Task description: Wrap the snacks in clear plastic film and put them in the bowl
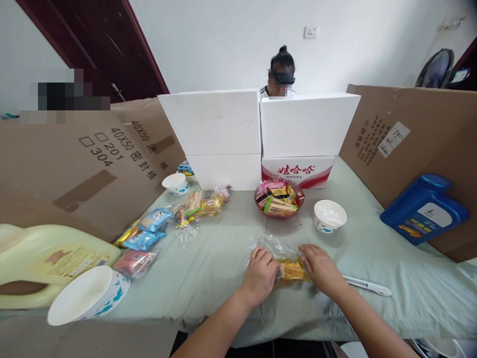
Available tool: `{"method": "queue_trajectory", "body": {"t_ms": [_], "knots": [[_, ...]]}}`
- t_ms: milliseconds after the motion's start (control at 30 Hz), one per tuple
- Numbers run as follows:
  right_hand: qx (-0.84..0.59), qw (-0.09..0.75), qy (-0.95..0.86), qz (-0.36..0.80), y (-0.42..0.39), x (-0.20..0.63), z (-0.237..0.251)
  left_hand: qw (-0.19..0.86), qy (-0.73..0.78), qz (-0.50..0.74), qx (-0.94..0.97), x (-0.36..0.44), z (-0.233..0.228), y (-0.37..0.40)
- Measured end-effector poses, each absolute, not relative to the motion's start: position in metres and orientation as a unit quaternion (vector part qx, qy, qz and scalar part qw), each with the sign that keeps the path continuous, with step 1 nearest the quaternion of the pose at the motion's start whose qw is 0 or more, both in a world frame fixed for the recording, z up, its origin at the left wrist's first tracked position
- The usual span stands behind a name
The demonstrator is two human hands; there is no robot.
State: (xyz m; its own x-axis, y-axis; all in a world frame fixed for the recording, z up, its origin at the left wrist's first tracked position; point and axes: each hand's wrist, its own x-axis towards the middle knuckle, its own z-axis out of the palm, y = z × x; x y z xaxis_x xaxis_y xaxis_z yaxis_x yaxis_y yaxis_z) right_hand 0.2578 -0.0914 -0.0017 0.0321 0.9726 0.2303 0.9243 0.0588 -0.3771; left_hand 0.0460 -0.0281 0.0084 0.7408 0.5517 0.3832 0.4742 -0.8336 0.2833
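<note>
In front of me on the table lies a transparent plastic bag [274, 244] with a yellow-wrapped snack pack [292, 272] at its near side. My left hand [261, 272] has its fingers curled down on the left part of the bag, beside the pack. On the other side, my right hand [321, 271] pinches the bag's right edge, its fingertips partly hidden. A white utility knife [367, 285] lies just right of my right wrist. Beyond my hands stands a red basket [279, 215] full of wrapped snacks, with a white bowl [330, 216] to its right.
Wrapped snacks [201, 205] and blue packets [145, 241] lie to the left, near a large tilted bowl [89, 296] and a pale yellow jug [55, 258]. A blue bottle [423, 211] leans at right. White boxes [223, 129] and cardboard [417, 149] wall the table; a person [282, 67] sits behind.
</note>
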Motion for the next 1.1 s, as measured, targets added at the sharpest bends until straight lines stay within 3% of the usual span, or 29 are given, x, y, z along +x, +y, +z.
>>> {"method": "queue_trajectory", "body": {"t_ms": [67, 167, 267, 367, 467, 533, 633, 833, 967, 1100], "knots": [[-0.705, 0.22, -0.674, -0.003, -0.093, 0.269, -0.003, 0.091, 0.216, 0.227, 0.945, 0.035, 0.013, -0.039], [-0.673, 0.314, -0.667, -0.063, -0.104, 0.265, 0.017, 0.118, 0.109, 0.139, 0.977, 0.019, 0.019, -0.061], [-0.589, 0.36, -0.724, 0.01, -0.112, 0.242, 0.042, 0.165, 0.053, 0.07, 0.982, 0.013, 0.02, -0.075], [-0.561, 0.245, -0.787, 0.084, -0.109, 0.22, 0.045, 0.202, 0.144, 0.133, 0.96, 0.019, 0.017, -0.07], [-0.602, 0.105, -0.788, 0.079, -0.101, 0.215, 0.032, 0.193, 0.275, 0.199, 0.921, 0.025, 0.007, -0.053], [-0.604, 0.071, -0.788, 0.091, -0.095, 0.222, 0.03, 0.174, 0.3, 0.174, 0.922, 0.024, -0.005, -0.043], [-0.583, 0.123, -0.794, 0.12, -0.081, 0.241, 0.046, 0.161, 0.299, 0.1, 0.935, 0.018, -0.022, -0.039], [-0.676, 0.368, -0.626, 0.123, 0.008, 0.28, 0.093, 0.165, 0.322, 0.048, 0.931, 0.015, -0.028, -0.042], [-0.724, 0.385, -0.566, 0.089, 0.074, 0.296, 0.099, 0.163, 0.321, 0.047, 0.932, 0.015, -0.026, -0.041], [-0.713, 0.372, -0.592, 0.055, 0.071, 0.282, 0.096, 0.169, 0.326, 0.042, 0.929, 0.015, -0.025, -0.041]]}}
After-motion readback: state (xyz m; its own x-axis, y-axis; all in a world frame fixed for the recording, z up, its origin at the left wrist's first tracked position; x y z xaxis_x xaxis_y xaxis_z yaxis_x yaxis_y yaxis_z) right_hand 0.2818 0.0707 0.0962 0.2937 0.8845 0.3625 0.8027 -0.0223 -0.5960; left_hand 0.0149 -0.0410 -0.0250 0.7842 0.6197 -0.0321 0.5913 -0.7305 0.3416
